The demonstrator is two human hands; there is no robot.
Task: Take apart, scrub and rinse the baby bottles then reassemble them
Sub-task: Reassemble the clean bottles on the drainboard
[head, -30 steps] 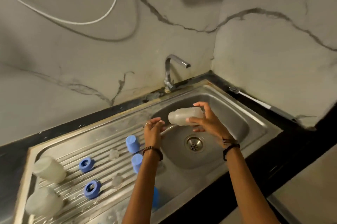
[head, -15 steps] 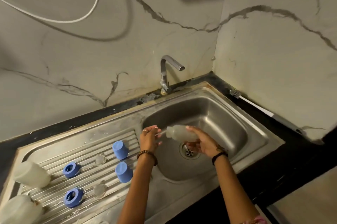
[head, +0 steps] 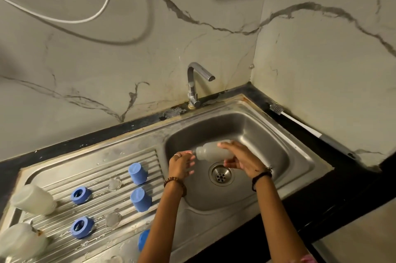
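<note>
Fingers (head: 230, 146) of the right hand (head: 244, 161) curl over a cloudy bottle (head: 212, 151), thumb below it, clamping it sideways above the sink (head: 278, 140) basin, just above the drain (head: 220, 175). Its open neck points left, toward the left hand (head: 181, 165), whose fingers (head: 189, 155) are bunched at the mouth; whether they pinch anything there cannot be told. A ring sits on one left finger, and each wrist wears a bracelet.

Left of the left fingers, on the ribbed drainboard (head: 53, 175), two blue caps (head: 138, 173) stand upside down, one nearer the fingers and the other (head: 140, 199) below it. Further left lie two blue rings (head: 80, 195), one above the other (head: 81, 227), well apart from the hands. Two clear teats (head: 114, 183) rest between rings and caps, the second (head: 112, 220) lower down. At the far left edge two more cloudy bottles (head: 33, 199) lie on their sides, one (head: 21, 240) below the other. Another blue piece (head: 143, 240) shows partly behind the left forearm.

Beyond the fingers a chrome tap (head: 194, 85) rises at the sink's back rim, its spout turned right. To the right of the right fingers, a brush (head: 300, 125) lies on the dark table (head: 342, 187) along the marble wall (head: 321, 59).
</note>
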